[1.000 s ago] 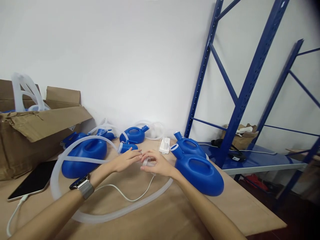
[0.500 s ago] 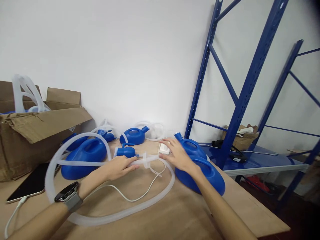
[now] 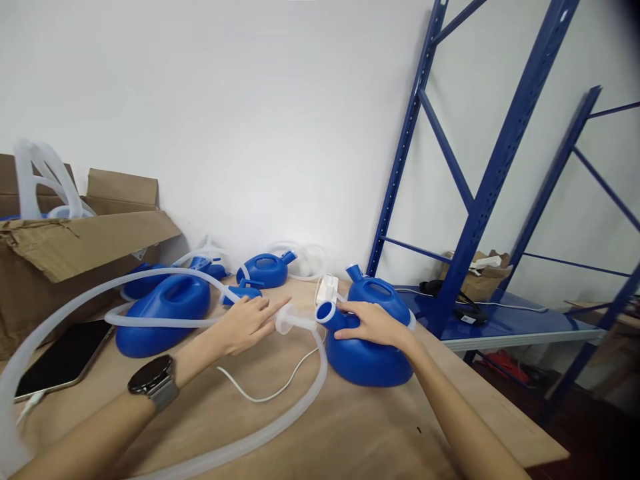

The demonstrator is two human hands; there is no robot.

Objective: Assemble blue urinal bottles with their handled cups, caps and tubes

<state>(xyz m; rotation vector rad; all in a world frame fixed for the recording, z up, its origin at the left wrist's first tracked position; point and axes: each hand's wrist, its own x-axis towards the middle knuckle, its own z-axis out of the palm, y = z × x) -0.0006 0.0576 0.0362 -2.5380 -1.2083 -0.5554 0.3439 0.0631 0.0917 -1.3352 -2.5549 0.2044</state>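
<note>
The right hand (image 3: 373,325) lies over the neck and handle of the near right jug (image 3: 373,365), its grip narrow and holding the blue body. That jug sits on the near right part of the worktop (image 3: 380,433), its open mouth (image 3: 326,311) turned to the left and toward the near side. Just beyond it stands the far right jug (image 3: 385,300), also blue, its neck angled to the left.

The left hand (image 3: 246,325) is to the left of the near right jug, well apart from the right hand. Its index finger points to the right, and its palm faces down over part of the clear tube (image 3: 245,445); whether its grip closes on the tube cannot be told. Just right of its fingertips is a translucent flanged end piece (image 3: 285,320). From there tubing runs right, curves toward the near side and leaves at the near edge. A watch (image 3: 150,375) is on the left wrist.

Farther left, 1 large left jug (image 3: 165,320) rests with tubing across its front. A small blue bottle (image 3: 243,292) lies just beyond the left hand, and a far middle jug (image 3: 269,271) stands near the wall (image 3: 280,133). A white adapter (image 3: 327,289) sits between the far middle and far right jugs. At the far left is an open cardboard box (image 3: 90,247); on its near side lies a dark-screened device (image 3: 65,357).
</note>
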